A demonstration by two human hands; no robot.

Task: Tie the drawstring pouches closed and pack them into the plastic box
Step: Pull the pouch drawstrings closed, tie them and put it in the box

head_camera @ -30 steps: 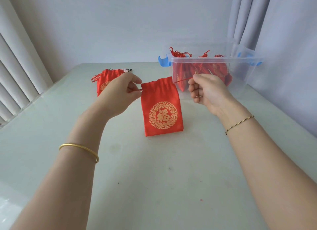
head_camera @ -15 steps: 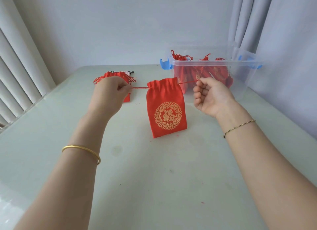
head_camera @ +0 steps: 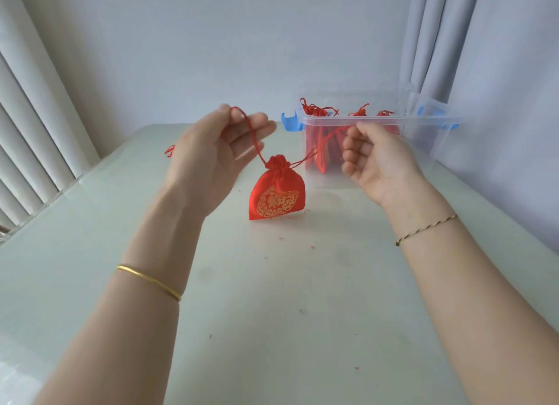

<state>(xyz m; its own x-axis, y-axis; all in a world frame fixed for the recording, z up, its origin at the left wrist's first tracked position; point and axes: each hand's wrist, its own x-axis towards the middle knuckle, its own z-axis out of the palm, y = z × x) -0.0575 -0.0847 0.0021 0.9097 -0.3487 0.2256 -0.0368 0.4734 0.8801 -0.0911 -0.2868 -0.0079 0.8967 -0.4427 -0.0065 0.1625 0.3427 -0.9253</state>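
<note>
A red drawstring pouch with a gold emblem stands on the table, its mouth cinched into a tight bunch. My left hand pinches the left red cord between thumb and forefinger, raised above the pouch, other fingers spread. My right hand is closed on the right cord, just in front of the clear plastic box. Both cords run taut from the pouch neck up to my hands. Several tied red pouches stand inside the box. Another pouch lies mostly hidden behind my left hand; only its red tassel shows.
The box has blue latches on its ends and sits at the table's back right, near grey curtains. White blinds hang at the left. Small red thread bits dot the pale green tabletop.
Both hands pulled the cords outward and upward, cinching the pouch mouth from wide open to a tight bunch. My left hand has risen and now hides the spare pouch behind it.
</note>
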